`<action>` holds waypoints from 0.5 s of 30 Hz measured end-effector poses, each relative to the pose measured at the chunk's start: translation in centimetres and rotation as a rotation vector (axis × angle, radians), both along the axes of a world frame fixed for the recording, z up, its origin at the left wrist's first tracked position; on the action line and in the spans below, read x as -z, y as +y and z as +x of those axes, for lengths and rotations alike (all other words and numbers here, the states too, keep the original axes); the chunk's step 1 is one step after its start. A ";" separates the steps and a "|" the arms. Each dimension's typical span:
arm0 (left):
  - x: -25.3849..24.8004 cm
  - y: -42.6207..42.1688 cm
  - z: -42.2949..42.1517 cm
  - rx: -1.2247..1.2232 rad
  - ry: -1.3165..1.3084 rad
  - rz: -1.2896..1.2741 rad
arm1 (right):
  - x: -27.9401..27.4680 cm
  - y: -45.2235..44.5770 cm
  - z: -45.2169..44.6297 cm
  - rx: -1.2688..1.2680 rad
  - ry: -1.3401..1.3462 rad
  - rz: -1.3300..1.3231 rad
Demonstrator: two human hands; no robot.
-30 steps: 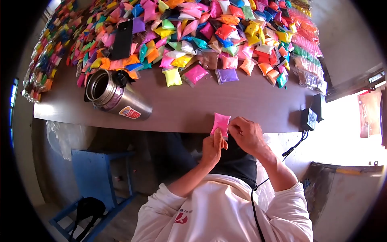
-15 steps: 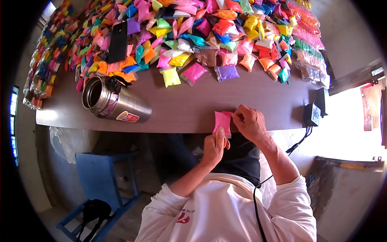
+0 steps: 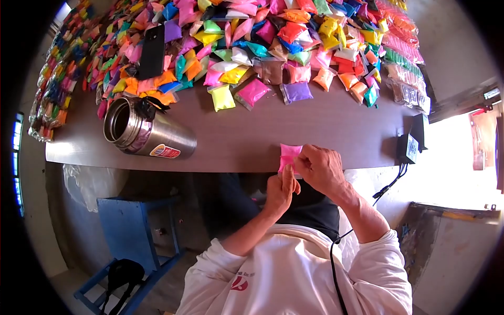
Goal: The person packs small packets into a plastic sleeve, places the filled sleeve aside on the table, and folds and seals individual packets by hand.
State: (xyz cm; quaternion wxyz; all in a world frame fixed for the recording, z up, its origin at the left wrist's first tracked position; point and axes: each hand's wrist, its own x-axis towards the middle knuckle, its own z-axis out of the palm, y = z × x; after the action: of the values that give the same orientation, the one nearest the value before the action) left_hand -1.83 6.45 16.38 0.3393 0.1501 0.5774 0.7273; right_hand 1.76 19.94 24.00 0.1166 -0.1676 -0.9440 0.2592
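Observation:
A small pink packet (image 3: 290,153) is held upright just over the table's front edge. My left hand (image 3: 280,193) grips it from below, its thumb lying along the packet's lower face. At the packet's right side, my right hand (image 3: 321,167) is closed, with curled fingers pinching its edge; the fingertips are partly hidden. A darker pink strip shows across the packet's face. Past bare tabletop lie a yellow packet (image 3: 222,97), a magenta packet (image 3: 253,93) and a purple packet (image 3: 296,92).
Many colourful packets (image 3: 231,37) are heaped at the back of the table (image 3: 236,136). A black phone (image 3: 153,52) lies on them. An open steel flask (image 3: 165,137) rests tilted at left. Black boxes (image 3: 407,149) with cables sit at right. A blue stool (image 3: 126,226) stands lower left.
My right hand has moved slightly down and left, closer over the packet's right side. The darker pink strip now lies across the packet's face. My left hand stays nearly still.

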 end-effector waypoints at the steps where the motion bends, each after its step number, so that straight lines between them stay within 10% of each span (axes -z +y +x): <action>1: 0.0 -0.1 -0.2 0.021 0.026 0.000 | 0.1 0.0 -0.1 0.013 0.026 0.002; 15: -1.2 0.7 -0.2 -0.011 0.138 0.022 | 0.6 -0.3 -0.9 0.164 0.028 0.073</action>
State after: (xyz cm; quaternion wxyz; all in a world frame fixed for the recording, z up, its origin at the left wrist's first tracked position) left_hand -1.99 7.13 17.60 0.2933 0.2004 0.5923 0.7232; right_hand 0.89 19.66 23.38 0.1565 -0.2363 -0.9343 0.2163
